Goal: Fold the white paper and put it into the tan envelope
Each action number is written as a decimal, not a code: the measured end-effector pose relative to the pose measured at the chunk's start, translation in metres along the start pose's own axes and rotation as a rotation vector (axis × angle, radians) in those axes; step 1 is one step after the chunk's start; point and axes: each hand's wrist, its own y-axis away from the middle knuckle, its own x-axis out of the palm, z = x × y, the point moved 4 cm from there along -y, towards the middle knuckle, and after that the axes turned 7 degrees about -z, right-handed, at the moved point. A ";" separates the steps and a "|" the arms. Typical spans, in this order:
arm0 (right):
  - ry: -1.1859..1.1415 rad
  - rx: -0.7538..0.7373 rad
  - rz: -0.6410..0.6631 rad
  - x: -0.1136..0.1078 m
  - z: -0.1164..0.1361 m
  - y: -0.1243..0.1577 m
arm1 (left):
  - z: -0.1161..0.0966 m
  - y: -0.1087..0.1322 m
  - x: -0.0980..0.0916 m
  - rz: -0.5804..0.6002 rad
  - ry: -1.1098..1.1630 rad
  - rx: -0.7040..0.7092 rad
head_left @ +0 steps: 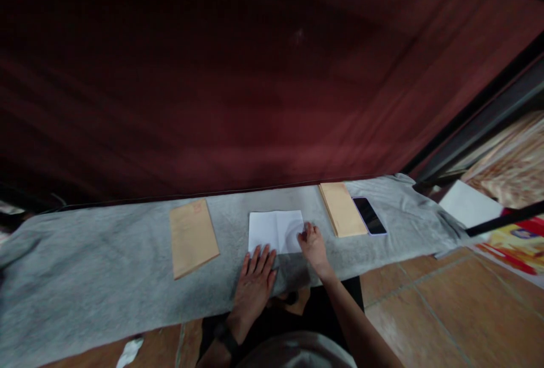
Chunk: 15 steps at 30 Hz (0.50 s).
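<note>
A white sheet of paper with a crease down its middle lies flat on a grey cloth. My left hand rests open, fingers spread, on its lower left edge. At the paper's right edge, my right hand is closed with thumb and fingers pinching that side. To the left lie brown envelopes with a small reddish mark near the top. A second stack of brown envelopes sits to the right of the paper.
Beside the right stack lies a dark-screened phone. The grey cloth covers a long narrow surface against a dark red panel. A crumpled white scrap is on the tiled floor; a red and yellow package is at far right.
</note>
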 end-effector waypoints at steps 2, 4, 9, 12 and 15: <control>-0.122 0.083 0.030 0.000 -0.003 -0.004 | 0.000 0.000 -0.001 -0.008 0.007 0.005; -0.205 0.124 0.079 0.001 -0.005 -0.005 | 0.000 0.000 -0.001 -0.019 0.019 0.010; -0.342 0.115 0.136 -0.013 0.010 -0.011 | 0.001 0.004 -0.004 -0.069 0.108 -0.046; -0.469 0.083 0.007 -0.045 0.036 -0.029 | 0.005 0.008 -0.009 -0.120 0.224 -0.130; -0.471 -0.069 -0.152 -0.084 0.069 -0.048 | 0.011 0.011 -0.015 -0.185 0.388 -0.239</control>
